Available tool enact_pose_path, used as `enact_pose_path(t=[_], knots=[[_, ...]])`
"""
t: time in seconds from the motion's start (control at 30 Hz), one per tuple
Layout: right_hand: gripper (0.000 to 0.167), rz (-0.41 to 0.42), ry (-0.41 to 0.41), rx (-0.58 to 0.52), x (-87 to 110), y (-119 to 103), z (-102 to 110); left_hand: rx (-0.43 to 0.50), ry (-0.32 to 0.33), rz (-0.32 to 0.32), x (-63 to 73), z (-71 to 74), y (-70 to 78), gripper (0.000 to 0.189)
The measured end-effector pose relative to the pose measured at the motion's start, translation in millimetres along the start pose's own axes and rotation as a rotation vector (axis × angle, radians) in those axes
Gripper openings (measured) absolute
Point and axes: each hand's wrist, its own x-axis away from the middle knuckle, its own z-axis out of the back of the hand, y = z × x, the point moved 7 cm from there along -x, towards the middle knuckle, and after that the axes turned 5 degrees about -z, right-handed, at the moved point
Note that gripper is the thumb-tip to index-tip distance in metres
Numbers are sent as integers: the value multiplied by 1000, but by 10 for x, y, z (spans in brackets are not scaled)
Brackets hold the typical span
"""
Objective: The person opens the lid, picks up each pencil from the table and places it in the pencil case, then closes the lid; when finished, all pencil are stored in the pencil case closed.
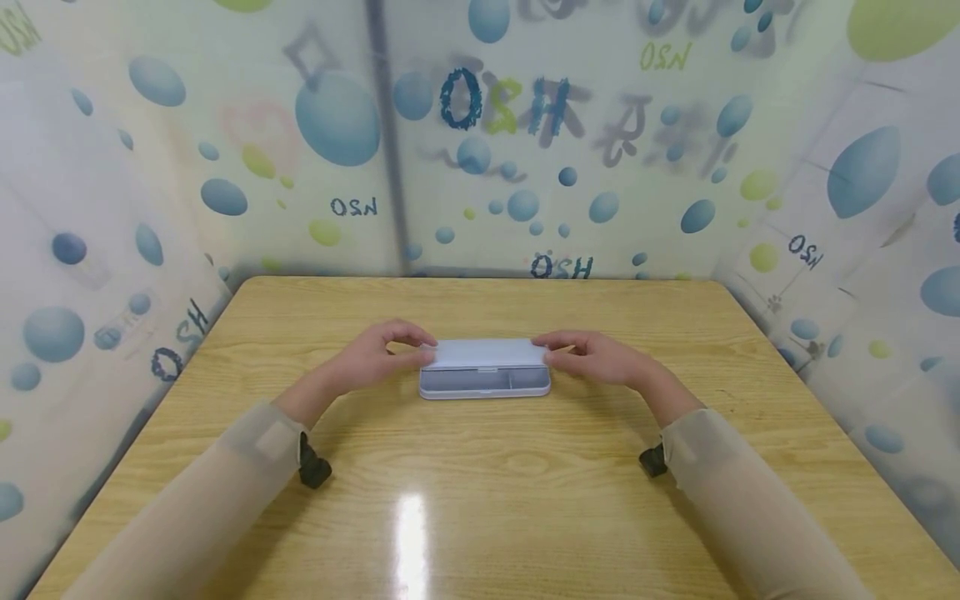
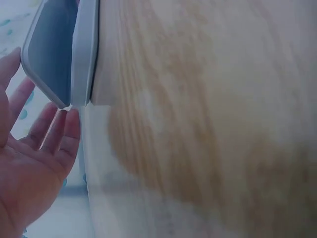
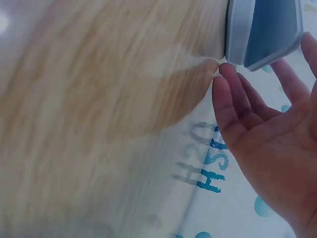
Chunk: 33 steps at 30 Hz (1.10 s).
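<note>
A pale pencil case lies on the wooden table with its lid tilted partway up. Under the lid, the grey inside shows a divider toward the right end. My left hand pinches the lid's left end between thumb and forefinger. At the opposite end, my right hand holds the lid the same way. Both wrist views show the lid's inner face, with the thumb at its near edge and the forefinger behind it. The other fingers of the left hand and right hand extend near the case's ends.
The wooden table has rounded far corners and a bright light reflection near the front. Walls with blue and green droplet patterns stand close behind it and along both sides. A dark wrist-worn device sits at each sleeve cuff.
</note>
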Motion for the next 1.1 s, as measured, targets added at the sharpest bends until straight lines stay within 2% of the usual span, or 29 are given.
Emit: enact_pose_path(t=[0.2, 0.43, 0.53, 0.93, 1.1], knots=[[63, 3, -31, 50, -28, 52, -47, -7, -94, 15, 35, -91, -60, 56], [66, 10, -30, 72, -42, 53, -83, 7, -146, 7, 19, -158, -77, 63], [68, 9, -26, 87, -43, 40, -91, 7, -153, 0, 5, -171, -85, 64], [68, -31, 10, 117, -49, 20, -106, -42, -138, 55, 30, -150, -123, 62], [71, -48, 23, 140, -51, 23, -110, -46, -142, 55, 26, -153, -127, 62]])
